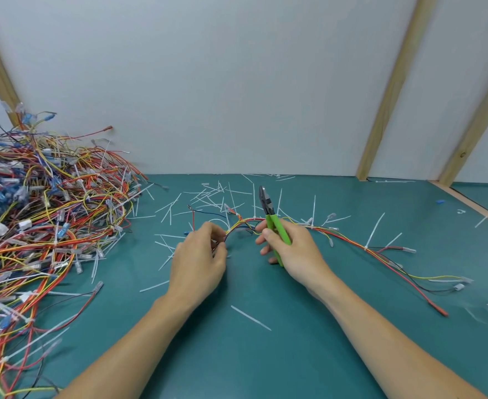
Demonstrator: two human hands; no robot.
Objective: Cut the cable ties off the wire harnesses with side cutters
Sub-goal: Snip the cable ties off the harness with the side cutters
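We've got both forearms reaching in from the bottom edge, converging toward the table's middle. Our left hand (199, 254) sits palm-down w/ fingers curled in, pinching the wire harness (352, 243) at its left end, where the red, yellow and dark wires arc up off the teal table (265, 364). Our right hand (291, 246) is wrapped round the green handles of the side cutters (271, 217), thumb on the near side, tool held tilted w/ the dark steel head pointing up and away from us. The jaws look closed or nearly so; can't tell for sure. The cutter head stands just above the harness's arc, next to a white cable tie (254, 218) on the bundle; whether it's touching, we can't tell.

From the right hand the harness trails off to the right across the table, branching into single wires w/ terminals at the ends, another tie (366, 247) partway along.

Cut tie pieces (208, 194) are scattered over the mat beyond the hands, one longer strip (251, 318) btwn our forearms. A big tangled pile of harnesses (41, 214) fills the left side, against the white wall (237, 82) w/ wooden battens (386, 90).
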